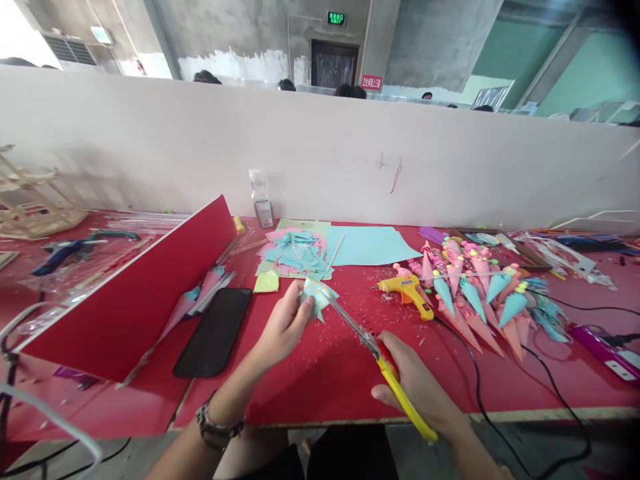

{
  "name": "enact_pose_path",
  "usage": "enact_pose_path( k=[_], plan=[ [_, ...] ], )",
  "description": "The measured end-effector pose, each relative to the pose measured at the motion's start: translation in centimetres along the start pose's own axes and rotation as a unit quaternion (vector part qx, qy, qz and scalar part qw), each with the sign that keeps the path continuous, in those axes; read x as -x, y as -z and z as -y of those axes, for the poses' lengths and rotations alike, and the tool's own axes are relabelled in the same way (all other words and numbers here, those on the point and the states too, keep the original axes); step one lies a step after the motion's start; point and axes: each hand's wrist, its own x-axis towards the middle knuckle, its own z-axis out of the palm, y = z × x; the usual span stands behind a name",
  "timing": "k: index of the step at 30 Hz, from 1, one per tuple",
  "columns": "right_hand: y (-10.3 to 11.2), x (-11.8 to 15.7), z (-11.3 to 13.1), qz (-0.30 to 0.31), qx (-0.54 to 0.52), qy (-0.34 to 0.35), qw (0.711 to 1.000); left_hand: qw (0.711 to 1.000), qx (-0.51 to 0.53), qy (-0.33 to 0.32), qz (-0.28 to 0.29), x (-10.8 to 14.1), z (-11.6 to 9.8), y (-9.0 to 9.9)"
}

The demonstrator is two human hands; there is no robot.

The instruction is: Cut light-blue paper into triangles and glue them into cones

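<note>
Between thumb and fingers, my left hand point(286, 319) pinches a small light-blue piece of paper point(320, 293). My right hand point(413, 373) grips a pair of scissors point(385, 370) with red and yellow handles. Their long metal blades point up and left, with the tips at the paper's right side. Whether the blades are cutting into it, I cannot make out. Just beyond the paper lies a heap of blue paper scraps point(295, 252) on pink and green sheets. A yellow glue gun point(407, 292) rests to the right of the scissors.
Pink and blue paper cones point(480, 287) are piled at the right, near a purple power strip point(607, 350) and black cables. A black phone point(215, 333) and an upright red board point(145, 287) stand left. Behind are a large blue sheet point(370, 245), a bottle point(261, 200) and a white partition point(320, 153).
</note>
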Motion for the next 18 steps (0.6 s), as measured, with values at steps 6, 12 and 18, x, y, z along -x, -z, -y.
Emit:
enact_pose_path(
  k=[6, 12, 18],
  plan=[
    [0.4, 0.0, 0.9, 0.0, -0.006, -0.031, 1.0, 0.998, -0.066, -0.006, 0.013, -0.2, -0.2, 0.5],
    [0.3, 0.0, 1.0, 0.003, -0.02, -0.064, 0.998, 0.997, -0.069, 0.019, 0.039, -0.4, -0.6, 0.7],
    [0.2, -0.1, 0.1, 0.008, 0.013, -0.04, 0.999, 0.994, -0.082, 0.014, 0.071, -0.5, -1.2, 1.2]
  ],
)
